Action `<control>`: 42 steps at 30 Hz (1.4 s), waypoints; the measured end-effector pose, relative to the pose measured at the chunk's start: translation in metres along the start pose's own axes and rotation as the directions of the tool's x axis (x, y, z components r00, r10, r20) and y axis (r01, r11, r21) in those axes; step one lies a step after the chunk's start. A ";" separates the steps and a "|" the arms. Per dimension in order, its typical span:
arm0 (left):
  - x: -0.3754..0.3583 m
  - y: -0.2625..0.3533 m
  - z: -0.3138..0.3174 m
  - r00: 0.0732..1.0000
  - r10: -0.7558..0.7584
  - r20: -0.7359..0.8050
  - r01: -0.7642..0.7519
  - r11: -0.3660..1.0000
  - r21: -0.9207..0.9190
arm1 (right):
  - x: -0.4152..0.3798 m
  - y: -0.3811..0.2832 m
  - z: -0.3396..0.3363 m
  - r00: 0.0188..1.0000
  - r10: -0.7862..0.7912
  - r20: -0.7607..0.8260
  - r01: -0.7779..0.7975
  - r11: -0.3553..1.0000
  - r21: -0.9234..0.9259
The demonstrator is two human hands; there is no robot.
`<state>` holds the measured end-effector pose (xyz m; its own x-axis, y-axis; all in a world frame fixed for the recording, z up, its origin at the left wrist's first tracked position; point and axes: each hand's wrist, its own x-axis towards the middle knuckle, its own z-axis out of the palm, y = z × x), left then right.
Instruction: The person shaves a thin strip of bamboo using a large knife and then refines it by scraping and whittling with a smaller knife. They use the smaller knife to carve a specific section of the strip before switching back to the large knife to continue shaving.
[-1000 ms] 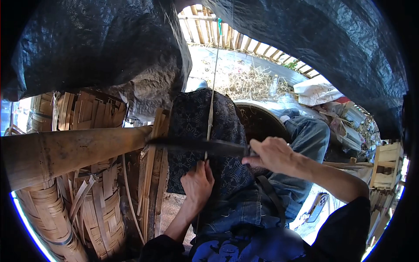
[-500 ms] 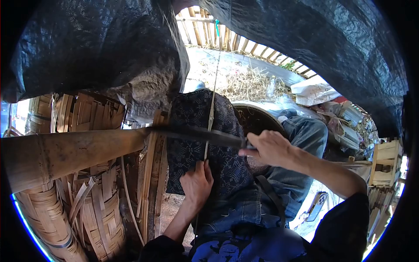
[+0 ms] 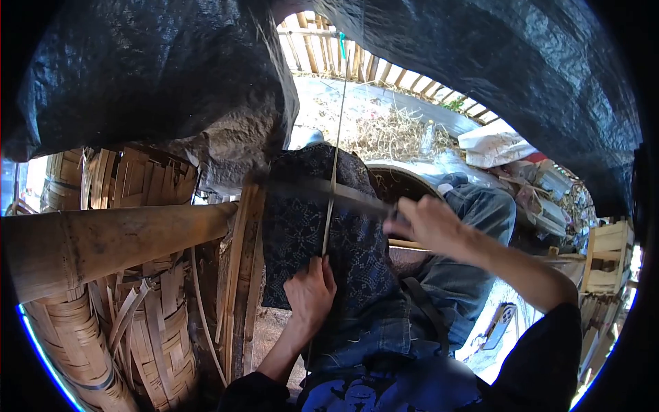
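My left hand [image 3: 310, 290] is closed on a long thin bamboo strip [image 3: 339, 127], which runs up and away from me over my knee. My right hand [image 3: 427, 225] grips the handle of a long-bladed knife [image 3: 350, 199], smeared by motion. Its blade lies crosswise against the strip, above my left hand; whether it cuts in cannot be told. Under both, a dark patterned cloth [image 3: 295, 237] covers my thigh. Left of it, a thick bamboo pole [image 3: 137, 237] ends near an upright split bamboo post [image 3: 241, 275].
Woven bamboo baskets [image 3: 154, 336] stand at the left. A round dark container [image 3: 401, 185] sits beyond my knee. A phone [image 3: 499, 326] lies at my right. Dark plastic sheeting [image 3: 480, 41] hangs overhead, and shavings [image 3: 391, 130] cover the ground ahead.
The knife and my right hand have shifted slightly, the blade tilting with its far end higher and lifting off the bamboo pole's end. My left hand stays almost where it was.
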<state>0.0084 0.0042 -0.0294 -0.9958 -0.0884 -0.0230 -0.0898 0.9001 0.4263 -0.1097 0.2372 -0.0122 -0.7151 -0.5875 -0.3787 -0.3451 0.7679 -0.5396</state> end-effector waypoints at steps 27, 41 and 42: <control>0.006 -0.011 -0.018 0.851 -0.352 0.389 0.524 0.531 -0.666 | 0.001 -0.008 0.031 0.983 0.110 -0.149 -0.071 0.967 0.245; 0.003 -0.010 -0.012 0.923 -0.321 0.211 0.384 0.786 -0.485 | -0.028 -0.021 0.010 0.990 -0.026 0.139 0.008 0.992 0.127; 0.002 -0.009 -0.010 0.927 -0.314 0.204 0.374 0.786 -0.492 | -0.029 -0.020 0.012 0.993 -0.027 0.116 0.018 0.997 0.078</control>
<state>0.0077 -0.0084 -0.0240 -0.8988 -0.2776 -0.3392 -0.4346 0.4643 0.7717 -0.0748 0.2359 0.0008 -0.6301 -0.6340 -0.4484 -0.3095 0.7346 -0.6038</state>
